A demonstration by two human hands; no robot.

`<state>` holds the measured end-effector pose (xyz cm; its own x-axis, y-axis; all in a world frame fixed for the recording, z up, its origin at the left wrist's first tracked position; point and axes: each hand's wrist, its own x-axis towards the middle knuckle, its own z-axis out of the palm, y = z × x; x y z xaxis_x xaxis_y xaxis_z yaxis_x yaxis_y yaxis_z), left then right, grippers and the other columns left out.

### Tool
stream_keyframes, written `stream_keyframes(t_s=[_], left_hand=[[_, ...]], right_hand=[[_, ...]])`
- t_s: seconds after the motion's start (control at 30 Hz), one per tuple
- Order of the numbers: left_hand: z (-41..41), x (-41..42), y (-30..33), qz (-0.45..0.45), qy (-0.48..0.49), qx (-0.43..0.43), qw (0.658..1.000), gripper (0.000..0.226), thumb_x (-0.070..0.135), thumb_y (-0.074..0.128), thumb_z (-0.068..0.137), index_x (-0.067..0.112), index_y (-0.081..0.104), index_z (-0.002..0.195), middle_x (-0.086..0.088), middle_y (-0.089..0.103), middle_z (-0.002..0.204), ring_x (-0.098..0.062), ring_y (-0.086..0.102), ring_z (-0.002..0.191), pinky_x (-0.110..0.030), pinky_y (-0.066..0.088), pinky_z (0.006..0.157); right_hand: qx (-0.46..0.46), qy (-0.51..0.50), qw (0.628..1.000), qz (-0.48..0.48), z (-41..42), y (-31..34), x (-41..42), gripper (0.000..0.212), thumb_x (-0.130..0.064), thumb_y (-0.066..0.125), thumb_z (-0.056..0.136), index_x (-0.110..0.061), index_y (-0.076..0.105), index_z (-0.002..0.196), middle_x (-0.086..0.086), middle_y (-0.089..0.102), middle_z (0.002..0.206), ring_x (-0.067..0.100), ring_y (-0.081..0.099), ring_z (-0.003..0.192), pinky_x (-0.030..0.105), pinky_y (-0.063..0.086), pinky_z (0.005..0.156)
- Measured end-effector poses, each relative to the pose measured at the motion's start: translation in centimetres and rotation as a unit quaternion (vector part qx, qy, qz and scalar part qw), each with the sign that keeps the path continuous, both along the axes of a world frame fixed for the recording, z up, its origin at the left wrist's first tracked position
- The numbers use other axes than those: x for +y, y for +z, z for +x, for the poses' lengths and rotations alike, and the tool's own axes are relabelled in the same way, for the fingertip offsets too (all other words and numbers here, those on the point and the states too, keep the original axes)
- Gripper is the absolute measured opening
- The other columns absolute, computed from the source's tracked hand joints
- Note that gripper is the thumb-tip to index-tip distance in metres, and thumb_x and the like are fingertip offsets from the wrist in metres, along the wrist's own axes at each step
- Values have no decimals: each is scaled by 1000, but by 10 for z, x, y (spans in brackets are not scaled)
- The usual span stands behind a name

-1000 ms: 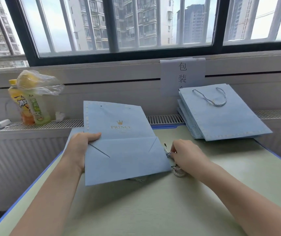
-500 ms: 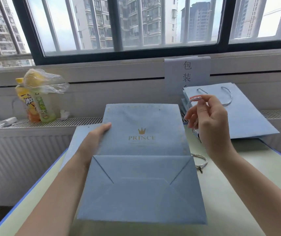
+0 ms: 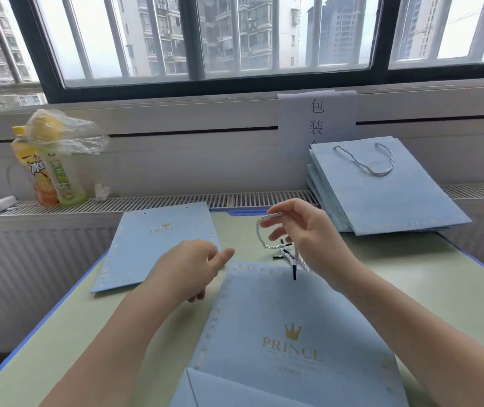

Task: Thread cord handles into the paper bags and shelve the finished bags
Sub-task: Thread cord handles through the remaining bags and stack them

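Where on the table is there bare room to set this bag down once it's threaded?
Bare table lies left of the near bag, below the far flat bag; another patch lies right of it, below the stack of finished bags. Crowded between the hands, around the loose cords.

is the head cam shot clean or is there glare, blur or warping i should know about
Head view: daylight from the window blows out the sky, yet the table is evenly lit with soft shadows; wide-angle warping bows the window bars and sill; the right hand holding the cord and the left hand look slightly soft; the near bag has readable gold print.
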<state>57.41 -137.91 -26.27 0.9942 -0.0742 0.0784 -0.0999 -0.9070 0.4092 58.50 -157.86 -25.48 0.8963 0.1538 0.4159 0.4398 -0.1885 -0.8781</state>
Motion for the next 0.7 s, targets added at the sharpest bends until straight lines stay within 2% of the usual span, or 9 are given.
stream_keyframes(t_s=[0.03,0.1,0.17,0.23,0.37,0.43,0.53,0.6,0.7], left_hand=[[2,1,-2,35,7,-84,996,49,65,35,88,23,57,77,8,60,55,-8,59,53,-25,42,56],[3,-3,-3,-88,-28,-165,982,48,70,38,76,31,58,97,14,63,77,-4,60,73,-24,46,64],[3,-11,-3,-251,-102,-137,953,52,66,50,74,36,51,116,14,62,105,0,59,95,-17,49,74],[3,-20,-6,-299,-157,-100,936,46,67,57,78,43,51,117,19,62,117,-3,58,109,-24,50,85],[-5,-26,-4,-392,-188,-71,898,27,41,58,84,16,65,91,14,72,84,-2,64,79,-13,47,73],[-7,-26,-1,-419,-183,-70,886,24,29,50,89,9,58,79,2,69,64,-11,60,63,-16,45,62],[-5,-25,-2,-426,-160,-64,888,22,13,45,98,8,61,83,2,53,52,-11,51,48,-16,43,55],[-3,-24,-3,-417,-145,-59,895,24,7,43,99,9,65,90,3,47,53,-10,46,47,-18,43,53],[-3,-23,-4,-400,-142,-62,904,24,5,42,100,10,65,97,4,52,51,-10,44,41,-19,35,43]], right_hand=[[9,13,1000,16,-1,0,2,20,-2,41,99,-11,59,97,1,73,91,13,65,70,19,46,64],[32,51,997,47,-4,1,5,16,-5,43,99,-9,59,99,2,73,93,15,65,70,20,46,64],[45,99,992,70,-9,4,8,15,-6,45,99,-8,59,100,5,73,97,16,65,71,21,47,63],[53,135,986,83,-12,6,8,16,-6,45,99,-9,60,99,8,72,99,17,63,72,22,47,64],[71,138,977,147,-12,11,3,20,-4,42,99,-9,61,97,6,71,90,18,61,69,23,46,65],[79,73,972,211,-5,12,-3,22,-4,40,99,-12,60,94,1,70,82,14,61,64,23,45,64],[76,-79,960,257,7,13,-15,31,3,37,97,-17,60,89,-2,68,78,10,60,61,20,44,62],[61,-173,955,234,15,8,-23,39,10,33,88,-18,59,88,0,67,82,10,59,69,19,43,65],[-22,-259,963,70,19,2,-26,46,5,30,77,-24,62,91,2,60,99,11,52,88,29,46,86]])
